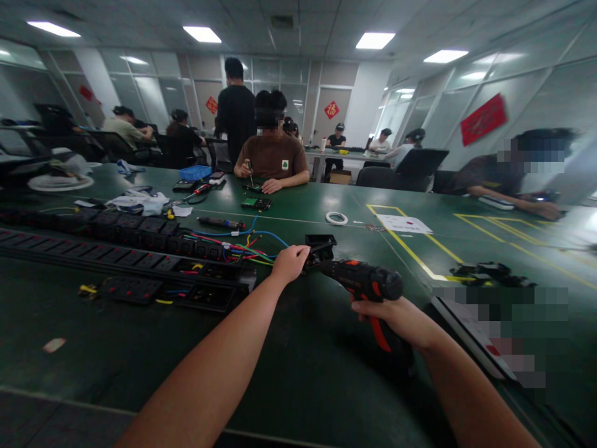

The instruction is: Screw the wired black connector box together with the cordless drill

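A black and orange cordless drill [364, 280] is gripped by its handle in my right hand [396, 317]. Its nose points left, at a small black plastic housing [321, 246] with an open box shape. My left hand [290, 262] is closed around the near-left side of that housing, beside the drill's tip. Whether the bit touches a screw is hidden. Red, green, blue and yellow wires [254, 249] run from the housing's left toward a row of black power-strip socket modules [140, 233]. A long black power-strip rail [93, 255] lies in front of those modules.
A loose socket section [135, 289] lies nearest me on the left. Beyond the wires are a pen-shaped screwdriver [221, 223] and a white tape roll [336, 218]. Black parts [489, 274] lie at right near a grey box [471, 336]. A co-worker [273, 155] sits across the green table [280, 386].
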Motion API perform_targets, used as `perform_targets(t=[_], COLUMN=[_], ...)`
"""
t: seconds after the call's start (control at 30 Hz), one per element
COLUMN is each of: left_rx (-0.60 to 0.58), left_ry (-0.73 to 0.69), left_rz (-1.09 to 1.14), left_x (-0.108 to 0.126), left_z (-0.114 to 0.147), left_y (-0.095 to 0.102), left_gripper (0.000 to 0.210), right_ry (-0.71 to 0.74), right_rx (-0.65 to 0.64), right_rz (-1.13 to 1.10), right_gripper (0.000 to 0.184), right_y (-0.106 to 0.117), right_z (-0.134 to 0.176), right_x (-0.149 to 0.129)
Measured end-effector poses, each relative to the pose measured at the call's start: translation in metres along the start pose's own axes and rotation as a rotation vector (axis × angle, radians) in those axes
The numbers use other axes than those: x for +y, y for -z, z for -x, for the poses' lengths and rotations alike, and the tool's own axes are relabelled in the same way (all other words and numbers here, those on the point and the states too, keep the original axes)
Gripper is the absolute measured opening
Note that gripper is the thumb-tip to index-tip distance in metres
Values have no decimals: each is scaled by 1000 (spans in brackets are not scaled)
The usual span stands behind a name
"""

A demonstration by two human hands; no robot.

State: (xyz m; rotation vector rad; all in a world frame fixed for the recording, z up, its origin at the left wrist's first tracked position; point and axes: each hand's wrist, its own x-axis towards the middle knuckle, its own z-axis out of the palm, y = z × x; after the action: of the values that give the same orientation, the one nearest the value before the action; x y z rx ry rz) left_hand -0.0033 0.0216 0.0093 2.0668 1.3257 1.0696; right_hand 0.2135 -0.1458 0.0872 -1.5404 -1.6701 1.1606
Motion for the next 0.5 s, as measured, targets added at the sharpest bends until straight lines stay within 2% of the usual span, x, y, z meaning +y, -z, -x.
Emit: perform_targets(t=[0.5], left_rx=[-11], left_ry=[16], left_rz=[-10], left_x=[2], left_z=[1], left_y=[1], left_gripper=[39], right_ry=[-3], right_rx=[10], right_rz=[23], right_gripper=[27], right_y=[-1], right_z=[1], right_x=[0])
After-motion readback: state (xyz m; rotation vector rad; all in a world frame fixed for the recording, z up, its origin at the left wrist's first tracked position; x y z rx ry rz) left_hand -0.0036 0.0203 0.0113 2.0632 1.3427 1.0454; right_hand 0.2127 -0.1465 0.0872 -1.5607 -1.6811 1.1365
